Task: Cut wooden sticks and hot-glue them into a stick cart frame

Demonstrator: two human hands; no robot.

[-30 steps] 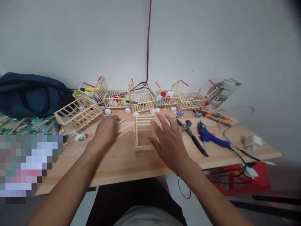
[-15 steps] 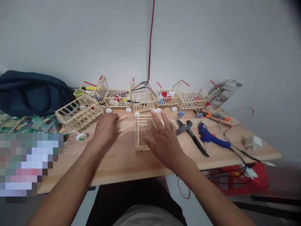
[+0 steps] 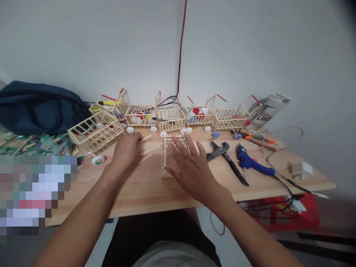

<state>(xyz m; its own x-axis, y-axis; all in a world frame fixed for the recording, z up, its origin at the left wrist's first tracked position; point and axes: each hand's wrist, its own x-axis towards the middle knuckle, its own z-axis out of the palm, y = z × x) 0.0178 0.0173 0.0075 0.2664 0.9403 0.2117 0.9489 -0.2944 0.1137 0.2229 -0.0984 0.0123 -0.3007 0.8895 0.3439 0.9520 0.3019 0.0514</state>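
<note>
My left hand point(image 3: 126, 150) rests on the table, fingers curled together around thin wooden sticks point(image 3: 147, 137); their grip is partly hidden from this side. More loose sticks point(image 3: 150, 152) lie just right of it. My right hand point(image 3: 189, 163), fingers spread, is over a small open frame of glued sticks point(image 3: 163, 157) and covers its right part. Whether the palm touches the frame I cannot tell. Left of my left hand, a bigger stick basket point(image 3: 96, 131) sits tilted, near a white bottle cap point(image 3: 98, 160).
Along the wall stand several stick carts point(image 3: 171, 120) with cap wheels and red handles. To the right lie black pliers point(image 3: 229, 163), a blue glue gun point(image 3: 254, 164), orange-handled pliers point(image 3: 261, 141) and a white adapter point(image 3: 302, 169). A dark blue bag point(image 3: 41, 107) is at the left.
My right hand has shifted slightly left over the stick frame, covering more of it. The left hand stays by the sticks. The whole view has moved slightly.
</note>
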